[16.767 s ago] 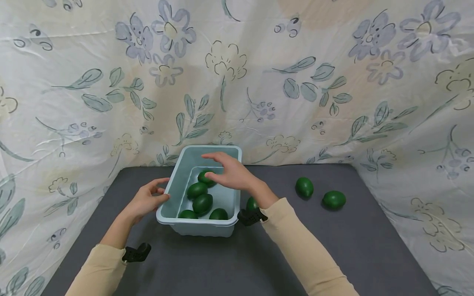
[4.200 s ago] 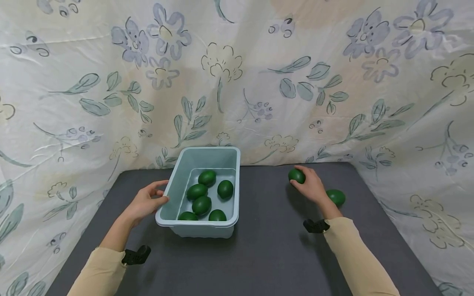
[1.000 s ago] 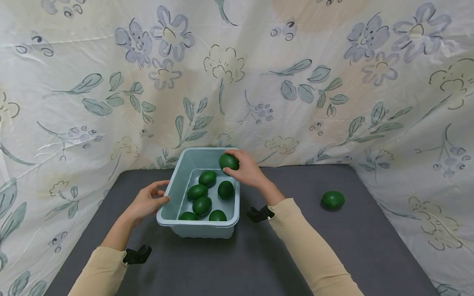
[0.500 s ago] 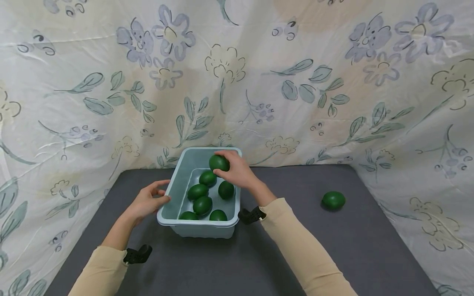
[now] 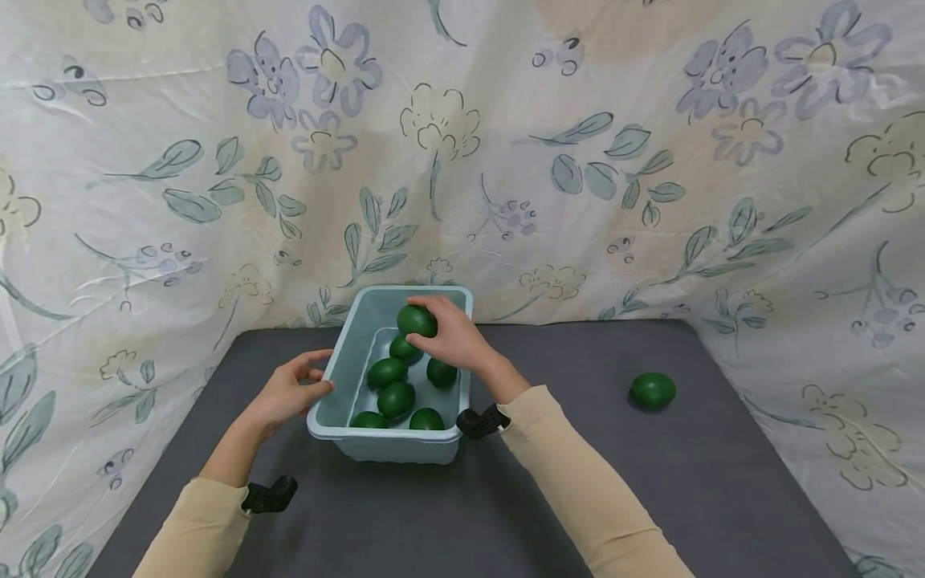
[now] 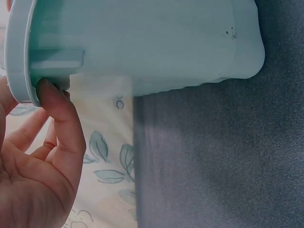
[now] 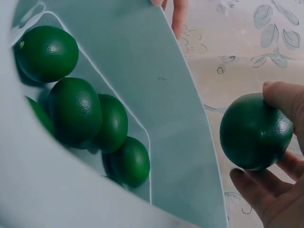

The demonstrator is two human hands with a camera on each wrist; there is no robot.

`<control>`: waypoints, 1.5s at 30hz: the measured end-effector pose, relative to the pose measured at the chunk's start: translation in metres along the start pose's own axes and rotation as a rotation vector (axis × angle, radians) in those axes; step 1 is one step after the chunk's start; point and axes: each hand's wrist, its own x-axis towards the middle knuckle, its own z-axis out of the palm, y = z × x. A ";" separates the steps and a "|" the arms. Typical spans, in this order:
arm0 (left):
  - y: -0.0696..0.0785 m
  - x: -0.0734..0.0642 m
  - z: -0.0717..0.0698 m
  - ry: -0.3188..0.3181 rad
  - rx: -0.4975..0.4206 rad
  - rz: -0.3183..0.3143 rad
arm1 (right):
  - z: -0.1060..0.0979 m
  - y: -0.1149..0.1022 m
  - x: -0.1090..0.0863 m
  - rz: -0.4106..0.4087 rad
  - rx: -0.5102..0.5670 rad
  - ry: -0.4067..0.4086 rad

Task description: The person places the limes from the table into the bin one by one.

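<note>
In the head view my right hand holds a glossy green lime between thumb and fingers, above the far part of a pale blue plastic bin. The right wrist view shows the held lime up at rim height, with the thumb on one side and fingers on the other. My left hand grips the bin's left rim; in the left wrist view its thumb presses under the lip. Several limes lie loose on the bin's floor.
One more lime lies on the dark grey tabletop to the right. Behind the table hangs a floral cloth, close to the bin's far end.
My right hand has picked a lime off the right side of the table and carried it left over the bin, moving slightly further left just now. The left hand has stayed at the rim.
</note>
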 end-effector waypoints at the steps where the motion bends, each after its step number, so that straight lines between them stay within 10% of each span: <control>1: 0.000 0.000 0.000 -0.001 0.001 0.002 | 0.000 0.000 0.000 0.004 -0.002 0.000; 21: -0.001 0.000 0.000 0.004 0.002 -0.013 | -0.023 0.021 -0.024 -0.010 0.056 0.099; 45: 0.000 -0.001 0.000 -0.012 -0.009 0.002 | -0.062 0.081 -0.098 0.037 0.019 0.278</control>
